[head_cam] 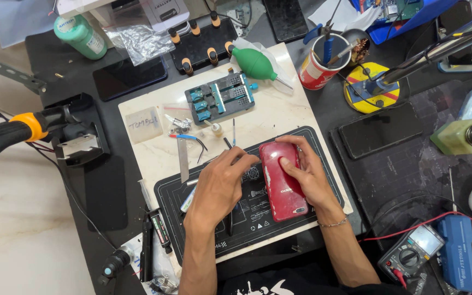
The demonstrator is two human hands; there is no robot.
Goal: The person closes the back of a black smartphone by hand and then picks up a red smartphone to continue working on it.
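Head view looks down at both of my hands on the black work mat [203,240], which lies along the near edge of the pale board [279,117]. My right hand [307,175] rests flat on the red phone [281,182]. The fingers are spread wide over its back and the thumb hooks its far end, so I think it cannot slide. The phone lies face down near the right edge of the mat, with its camera end toward me.

My left hand [219,183] is curled beside the phone's left edge. The fingertips are pinched close together there, touching the phone's side. If they hold a small tool, I cannot tell, because the fingers hide it.

A metal ruler [183,159] and thin tweezers [230,145] lie just past my left hand, close enough to grab fast.

Farther back, in the middle of the board, stands a small blue and grey clamp holder [220,97]. A green rubber air blower [257,63] lies near the far edge of the board. A red cup of tools [318,68] stands just off the board's far right corner. A green bottle [80,35] stands well apart at the far left of the dark desk [110,180].
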